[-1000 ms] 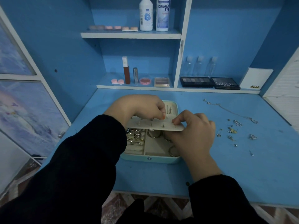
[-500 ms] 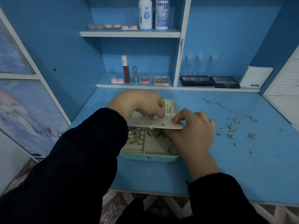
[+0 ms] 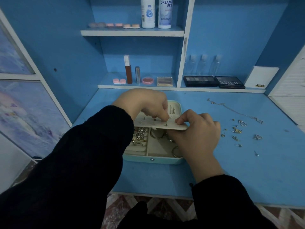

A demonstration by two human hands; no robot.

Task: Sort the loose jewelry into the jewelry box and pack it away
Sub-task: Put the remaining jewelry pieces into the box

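A mint-green jewelry box [image 3: 153, 160] lies open on the blue desk, with rings and hoops in its cream compartments. Above it a cream earring panel [image 3: 160, 124] with several studs is held up flat. My right hand [image 3: 196, 134] grips the panel's right end, thumb on top. My left hand [image 3: 148, 103] reaches over the panel and pinches a small stud at its middle with curled fingers. Loose earrings and studs [image 3: 237, 130] lie scattered on the desk to the right, and a thin chain necklace [image 3: 234, 110] lies behind them.
Shelves at the back carry bottles [image 3: 148, 13], lipsticks [image 3: 128, 70], small pink cases and dark makeup palettes [image 3: 230, 82]. A white panel stands at the right edge. The desk's front edge [image 3: 165, 195] runs just below the box.
The panel has stayed held over the box. My left hand's fingertips have shifted slightly right along the panel. The view has drifted up a little.
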